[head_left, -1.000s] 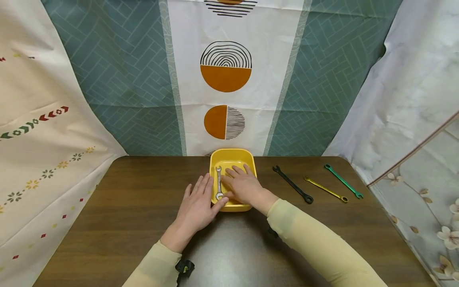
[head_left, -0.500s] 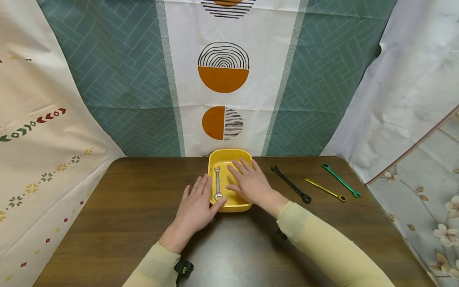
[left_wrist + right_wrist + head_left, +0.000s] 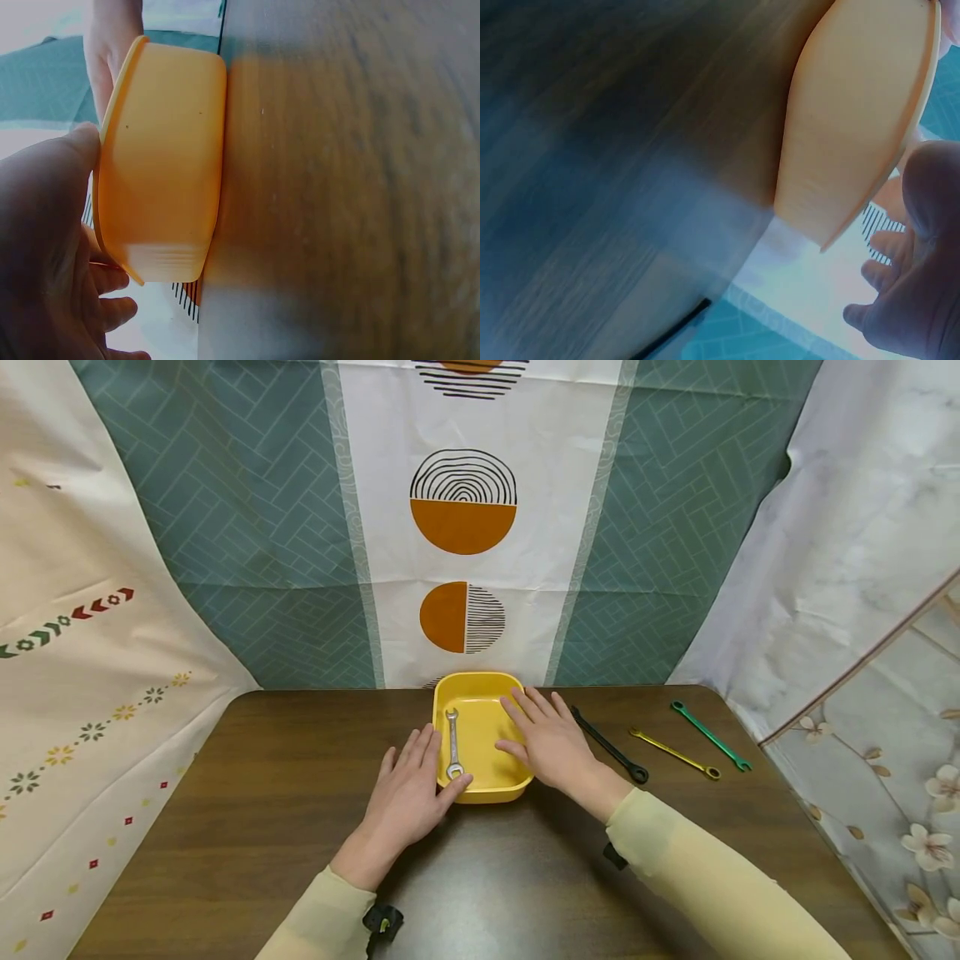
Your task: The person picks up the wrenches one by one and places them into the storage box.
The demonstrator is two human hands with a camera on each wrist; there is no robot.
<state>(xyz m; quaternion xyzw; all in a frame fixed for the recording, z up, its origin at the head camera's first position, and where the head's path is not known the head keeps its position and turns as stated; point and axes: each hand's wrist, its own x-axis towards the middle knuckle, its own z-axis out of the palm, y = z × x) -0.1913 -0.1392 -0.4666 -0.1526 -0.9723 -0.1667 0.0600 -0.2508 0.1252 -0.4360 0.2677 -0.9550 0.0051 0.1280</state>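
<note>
A yellow rectangular tray (image 3: 483,797) stands at the back middle of the table, with a silver wrench (image 3: 453,743) lying lengthwise along its left side. My left hand (image 3: 405,793) rests on the tray's left rim near the front corner, fingers straight and thumb over the front edge. Over the tray's right rim is my right hand (image 3: 551,739), its fingers spread and nothing held in it. Just right of that hand lies a black wrench (image 3: 615,750), partly hidden behind it. The left wrist view shows the tray's outer wall (image 3: 161,157) beside the left thumb.
Farther right on the brown wooden table (image 3: 285,793) lie a yellow wrench (image 3: 675,753) and a green wrench (image 3: 711,736), apart from each other. A patterned curtain (image 3: 480,560) hangs right behind the table's back edge. Other cloths hang at the left and right sides.
My right hand has moved right and up from inside the tray beside the silver wrench to over the right rim. The left hand and the wrenches stay in place.
</note>
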